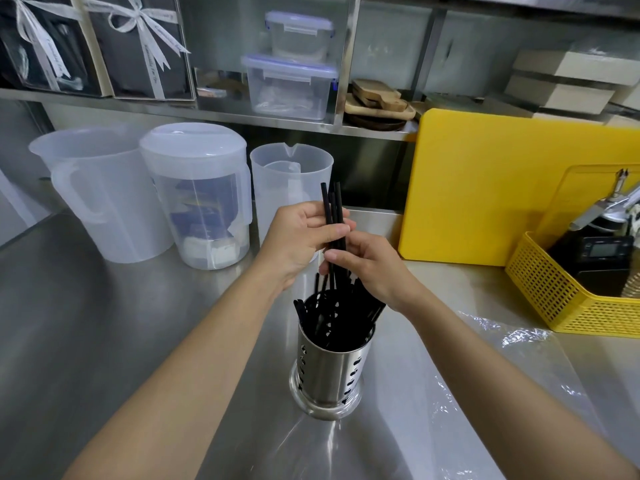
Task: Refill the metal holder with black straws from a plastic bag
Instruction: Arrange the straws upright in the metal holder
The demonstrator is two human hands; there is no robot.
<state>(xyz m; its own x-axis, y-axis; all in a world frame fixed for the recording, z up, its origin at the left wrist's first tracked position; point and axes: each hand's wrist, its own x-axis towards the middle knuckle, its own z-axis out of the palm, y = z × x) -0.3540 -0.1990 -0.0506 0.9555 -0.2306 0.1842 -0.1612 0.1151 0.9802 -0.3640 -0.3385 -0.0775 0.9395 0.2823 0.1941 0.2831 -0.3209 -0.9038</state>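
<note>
A perforated metal holder [327,372] stands upright on the steel counter, with several black straws [337,320] leaning inside it. Just above the holder, my left hand [299,237] and my right hand [369,266] meet around a small bunch of black straws [331,206]. The bunch stands nearly upright, its tops sticking out above my fingers and its lower ends reaching down towards the holder. A clear plastic bag [491,368] lies flat on the counter to the right, under my right forearm.
Three translucent plastic jugs [194,192] stand at the back left. A yellow cutting board [485,188] leans at the back right beside a yellow mesh basket [561,296] with tools. Shelves with boxes and containers [289,84] run above.
</note>
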